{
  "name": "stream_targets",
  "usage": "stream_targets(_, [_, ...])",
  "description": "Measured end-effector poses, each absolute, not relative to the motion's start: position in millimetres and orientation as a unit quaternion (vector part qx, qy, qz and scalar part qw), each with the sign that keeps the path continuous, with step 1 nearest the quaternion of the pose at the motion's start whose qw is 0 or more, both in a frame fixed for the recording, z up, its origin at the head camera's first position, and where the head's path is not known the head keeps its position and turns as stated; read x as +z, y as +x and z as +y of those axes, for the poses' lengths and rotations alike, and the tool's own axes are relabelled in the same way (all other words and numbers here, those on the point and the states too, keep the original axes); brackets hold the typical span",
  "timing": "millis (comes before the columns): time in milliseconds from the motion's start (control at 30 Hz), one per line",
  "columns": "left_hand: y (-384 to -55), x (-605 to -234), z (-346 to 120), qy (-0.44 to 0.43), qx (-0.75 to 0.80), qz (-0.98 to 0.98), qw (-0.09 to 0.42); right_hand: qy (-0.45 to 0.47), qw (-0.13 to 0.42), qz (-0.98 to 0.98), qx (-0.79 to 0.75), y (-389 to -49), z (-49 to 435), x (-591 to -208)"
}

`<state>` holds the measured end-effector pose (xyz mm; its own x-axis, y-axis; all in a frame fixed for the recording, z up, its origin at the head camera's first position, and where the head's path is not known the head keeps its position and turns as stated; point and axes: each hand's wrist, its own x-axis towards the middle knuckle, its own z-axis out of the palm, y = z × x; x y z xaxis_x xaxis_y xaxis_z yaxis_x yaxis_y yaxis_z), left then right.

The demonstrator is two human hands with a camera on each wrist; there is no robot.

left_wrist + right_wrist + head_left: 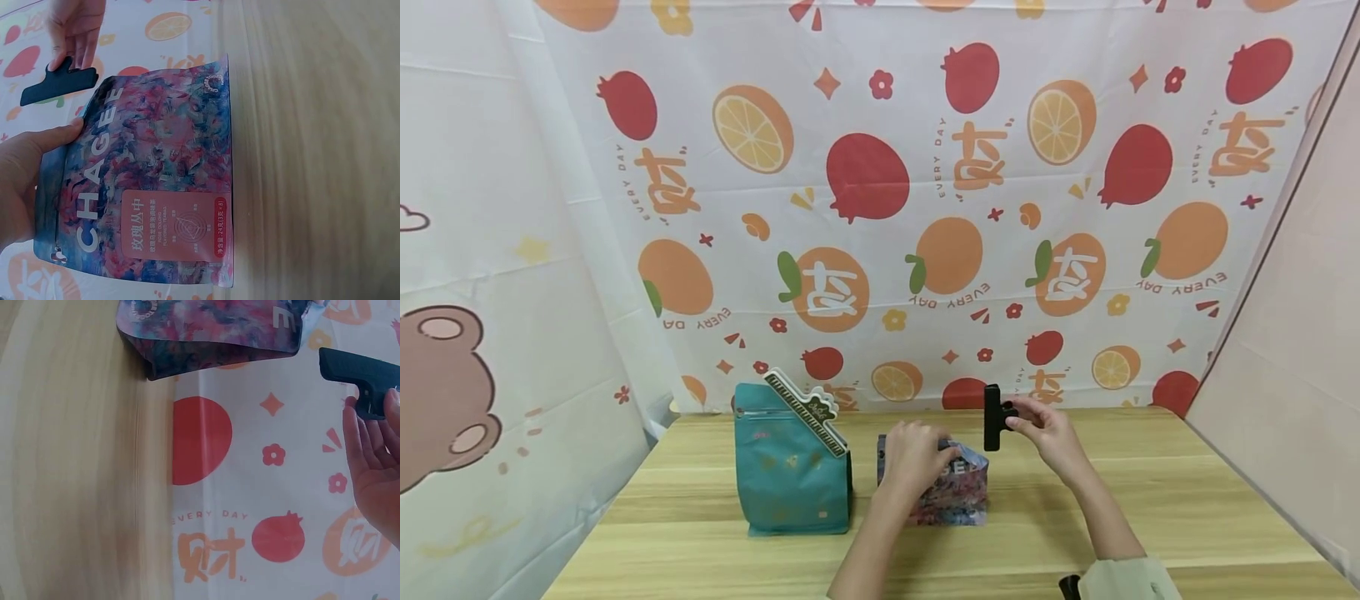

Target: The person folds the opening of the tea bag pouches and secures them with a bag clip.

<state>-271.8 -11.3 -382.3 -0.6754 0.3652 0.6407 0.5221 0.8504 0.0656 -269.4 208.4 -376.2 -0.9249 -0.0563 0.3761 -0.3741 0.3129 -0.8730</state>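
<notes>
A multicoloured tea pouch (162,150) marked CHAGEE stands on the wooden table, its top folded over. My left hand (916,457) grips that folded top, with the thumb (62,134) along the front face. To the right, my right hand (1047,433) pinches a black bag clip (992,418) by its handles and holds it up off the table. In the right wrist view the clip (359,372) is apart from the pouch (212,331), its long bar towards it.
Left of the pouch stands a teal bag (793,475), a white-and-black ruler-like clip (808,412) slanting across its folded top corner. A small black object (1070,587) lies at the table's front, beside my right sleeve (1131,579). A fruit-print cloth (880,250) hangs behind the table (662,533).
</notes>
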Motion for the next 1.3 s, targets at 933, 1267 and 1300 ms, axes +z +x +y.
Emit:
stream_targets(933, [-270, -379, -10, -0.243, -0.118, -0.915, 0.3, 0.169, 0.192, -0.801, 0.542, -276, 198, -385])
stream_targets(1267, [-272, -379, -11, -0.243, -0.12, -0.918, 0.29, 0.189, 0.226, -0.815, 0.498, -263, 185, -373])
stream_targets(1300, [-273, -379, -12, -0.243, -0.122, -0.918, 0.289, 0.192, 0.232, -0.817, 0.491, -260, 182, -370])
